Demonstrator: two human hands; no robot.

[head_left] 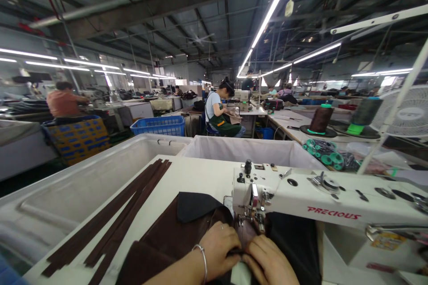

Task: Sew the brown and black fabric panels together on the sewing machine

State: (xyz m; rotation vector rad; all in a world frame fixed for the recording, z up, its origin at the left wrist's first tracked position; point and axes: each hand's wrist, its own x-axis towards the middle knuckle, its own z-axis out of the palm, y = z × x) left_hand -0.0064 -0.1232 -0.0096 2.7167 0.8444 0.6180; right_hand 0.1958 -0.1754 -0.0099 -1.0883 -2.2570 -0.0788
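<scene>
A white sewing machine (pixel 287 196) stands in front of me, its presser foot resting over brown fabric (pixel 160 227). My left hand (pixel 220 247), with a bracelet at the wrist, has its fingers curled round the fabric's dark folded edge, just left of the needle area. Close beside it, my right hand (pixel 269 260) pinches the same edge on the near side of the presser foot. A black flap (pixel 199 206) is folded over the top of the brown fabric, and more black material (pixel 294 245) lies under the machine arm.
Several brown strips (pixel 123 207) lie on the white table (pixel 187 171) at left. White bins (pixel 247 149) border its far side. Thread cones (pixel 320 119), green bobbins (pixel 331 156) and a fan (pixel 406 113) are at right. A seated person (pixel 216 107) works beyond, near a blue basket (pixel 158 125).
</scene>
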